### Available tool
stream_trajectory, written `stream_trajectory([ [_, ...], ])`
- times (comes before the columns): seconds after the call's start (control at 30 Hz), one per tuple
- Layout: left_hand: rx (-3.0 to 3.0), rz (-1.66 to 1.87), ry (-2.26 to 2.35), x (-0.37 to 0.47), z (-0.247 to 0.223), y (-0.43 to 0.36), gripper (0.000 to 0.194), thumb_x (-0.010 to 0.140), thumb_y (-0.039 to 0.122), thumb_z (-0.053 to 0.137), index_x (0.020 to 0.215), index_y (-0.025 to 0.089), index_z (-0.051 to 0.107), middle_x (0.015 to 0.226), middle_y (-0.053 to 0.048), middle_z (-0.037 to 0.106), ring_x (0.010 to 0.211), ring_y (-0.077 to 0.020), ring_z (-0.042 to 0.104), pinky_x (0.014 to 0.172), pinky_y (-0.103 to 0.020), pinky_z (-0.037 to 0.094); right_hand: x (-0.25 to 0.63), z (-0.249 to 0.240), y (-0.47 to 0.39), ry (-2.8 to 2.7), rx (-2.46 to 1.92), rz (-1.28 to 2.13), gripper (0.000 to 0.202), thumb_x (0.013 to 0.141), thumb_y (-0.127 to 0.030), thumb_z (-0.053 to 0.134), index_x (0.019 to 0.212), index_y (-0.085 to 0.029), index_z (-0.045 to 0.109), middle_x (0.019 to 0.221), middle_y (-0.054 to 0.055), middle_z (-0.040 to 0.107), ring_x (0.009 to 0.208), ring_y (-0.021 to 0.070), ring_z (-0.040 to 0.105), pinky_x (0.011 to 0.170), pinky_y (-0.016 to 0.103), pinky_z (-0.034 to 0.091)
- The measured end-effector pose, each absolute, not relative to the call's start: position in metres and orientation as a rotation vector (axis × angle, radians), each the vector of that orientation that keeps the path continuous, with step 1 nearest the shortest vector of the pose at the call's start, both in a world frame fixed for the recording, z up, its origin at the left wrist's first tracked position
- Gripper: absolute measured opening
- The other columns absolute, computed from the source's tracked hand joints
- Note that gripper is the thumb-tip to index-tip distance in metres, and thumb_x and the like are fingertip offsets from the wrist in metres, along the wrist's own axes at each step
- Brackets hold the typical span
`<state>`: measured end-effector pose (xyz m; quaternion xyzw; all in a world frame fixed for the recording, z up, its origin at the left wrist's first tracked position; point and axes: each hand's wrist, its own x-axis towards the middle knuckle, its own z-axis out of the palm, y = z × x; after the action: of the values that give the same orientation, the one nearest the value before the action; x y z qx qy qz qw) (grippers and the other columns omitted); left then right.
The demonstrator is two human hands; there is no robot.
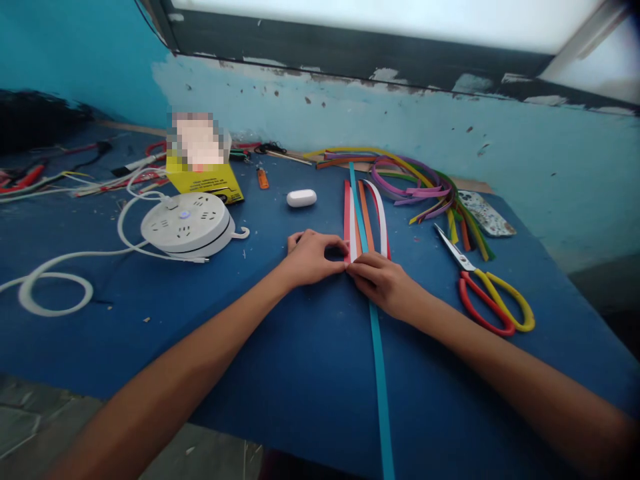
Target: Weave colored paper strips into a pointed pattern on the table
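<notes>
Bare forearms [235, 317] lead to left hand [314, 258] and right hand [384, 283], each grip pinching smooth, flat, ribbon-like strips [368, 223].

No text can be read with certainty here. On the yellow box [203, 185] there is some small dark print [210, 181], set in a few short lines on its side, but the letters are too small and blurred, so I cannot tell which words they form.

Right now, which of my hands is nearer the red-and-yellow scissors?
Right. Your right hand is left of the scissors, and your left hand is farther left, beyond it.
</notes>
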<state>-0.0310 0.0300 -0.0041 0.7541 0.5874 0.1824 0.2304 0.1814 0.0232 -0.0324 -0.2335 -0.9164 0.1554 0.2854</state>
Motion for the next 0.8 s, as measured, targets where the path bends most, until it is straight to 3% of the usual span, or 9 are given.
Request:
stream_trajectory([
  [0.8, 2.063, 0.516, 1.611, -0.0297, -0.0051, 0.0324, 0.020, 0.079, 0.041, 0.075, 0.098, 0.037, 0.076, 0.123, 0.009, 0.075, 0.128, -0.0291, 0.058, 0.118, -0.055, 0.021, 0.1839, -0.0280, 0.0215, -2.524, -0.646, 0.375, 0.024, 0.106, -0.020, 0.042, 0.115, -0.020, 0.065, 0.103, 0.012, 0.066, 0.094, 0.0243, 0.063, 0.083, 0.041, 0.056],
])
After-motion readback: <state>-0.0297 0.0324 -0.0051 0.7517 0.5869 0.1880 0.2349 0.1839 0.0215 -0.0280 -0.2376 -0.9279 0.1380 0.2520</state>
